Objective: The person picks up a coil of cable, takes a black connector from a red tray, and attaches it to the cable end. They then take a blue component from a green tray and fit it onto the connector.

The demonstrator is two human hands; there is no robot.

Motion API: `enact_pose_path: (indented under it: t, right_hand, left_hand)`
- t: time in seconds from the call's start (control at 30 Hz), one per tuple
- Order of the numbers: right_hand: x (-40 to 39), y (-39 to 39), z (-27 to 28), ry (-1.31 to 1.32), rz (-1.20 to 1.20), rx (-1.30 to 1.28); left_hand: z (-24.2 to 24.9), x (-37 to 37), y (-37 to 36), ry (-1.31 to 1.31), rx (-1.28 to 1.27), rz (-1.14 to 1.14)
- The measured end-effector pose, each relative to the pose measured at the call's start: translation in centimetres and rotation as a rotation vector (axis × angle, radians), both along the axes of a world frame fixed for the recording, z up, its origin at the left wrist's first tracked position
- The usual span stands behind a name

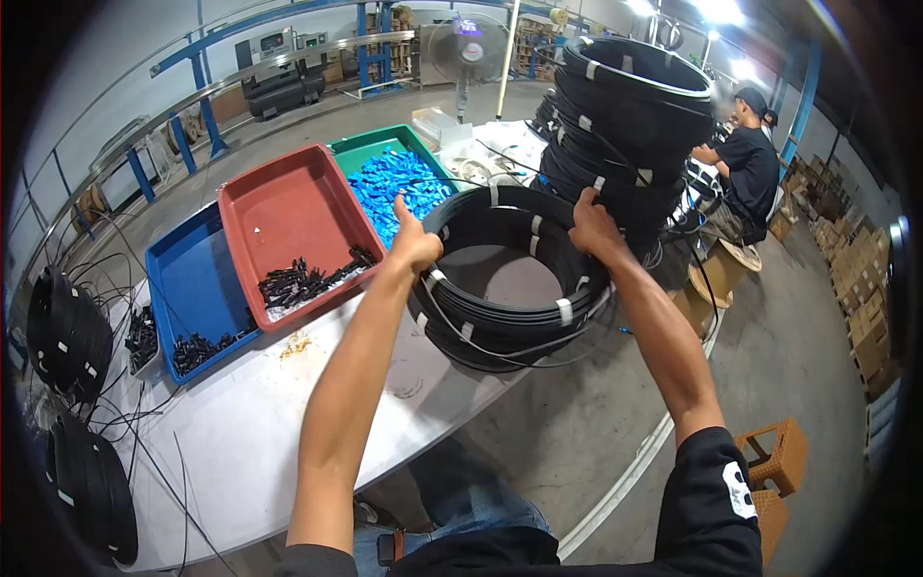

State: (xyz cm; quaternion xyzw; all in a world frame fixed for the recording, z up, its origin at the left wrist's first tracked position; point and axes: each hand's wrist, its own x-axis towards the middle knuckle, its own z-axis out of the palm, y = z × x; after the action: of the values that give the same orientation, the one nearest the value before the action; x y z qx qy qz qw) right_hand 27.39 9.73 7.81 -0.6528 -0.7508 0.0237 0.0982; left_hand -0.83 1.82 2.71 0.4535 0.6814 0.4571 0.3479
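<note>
Left hand [417,244] and right hand [594,229] grip the black cable coil [510,325] — opposite sides.

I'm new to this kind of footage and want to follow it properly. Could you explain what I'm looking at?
Happily. There is no robot here: the left hand and right hand belong to a person wearing a camera on their head. This single picture looks forward and down from it, and its edges look curved.

The hands hold a black cable coil at opposite sides, with white bands wrapped around it. Whether it is lifted at all, I can't tell.

On the white table are a blue tray and a red tray with small black pieces, and a green tray of bright blue pieces. A taller coil stack stands beyond the right hand.
</note>
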Motion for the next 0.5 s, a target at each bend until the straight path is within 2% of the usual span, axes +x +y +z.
enact_pose_path:
  t: [0.1, 0.13, 0.17, 0.2, 0.23, 0.3, 0.33, 0.37, 0.47, 0.5]
  right_hand:
    - [-1.3, 0.3, 3.3, -0.031, 0.042, 0.069]
    - [-1.8, 0.7, 4.2, -0.082, 0.111, 0.091]
    - [-2.3, 1.6, 5.3, -0.135, 0.182, 0.118]
    - [-3.1, 3.2, 5.8, -0.183, 0.317, 0.131]
    - [-3.9, 4.8, 6.1, -0.230, 0.454, 0.145]
    - [-7.5, 5.6, 7.9, -0.295, 0.674, 0.094]
    - [-9.3, 6.5, 7.9, -0.290, 0.776, 0.070]
    - [-11.0, 7.4, 7.4, -0.288, 0.880, 0.045]
    - [-15.1, 8.5, 5.7, -0.297, 1.070, -0.038]
    - [-16.3, 11.2, 3.1, -0.166, 1.260, -0.028]
  left_hand:
    - [-0.4, 1.2, -3.3, -0.096, 0.139, 0.057]
    - [0.5, 2.7, -6.0, -0.041, 0.239, 0.135]
    - [-1.9, 2.9, -6.3, -0.080, 0.372, 0.168]
    - [-2.6, 4.6, -7.8, 0.035, 0.498, 0.294]
    - [-1.9, 6.5, -10.2, -0.078, 0.545, 0.303]
    - [0.2, 11.0, -14.0, -0.065, 0.585, 0.426]
    - [-0.4, 13.3, -14.2, -0.049, 0.566, 0.514]
    - [0.3, 15.5, -14.8, -0.135, 0.562, 0.552]
    - [0.8, 20.9, -14.1, -0.112, 0.504, 0.616]
    - [0.8, 22.5, -13.7, -0.085, 0.498, 0.622]
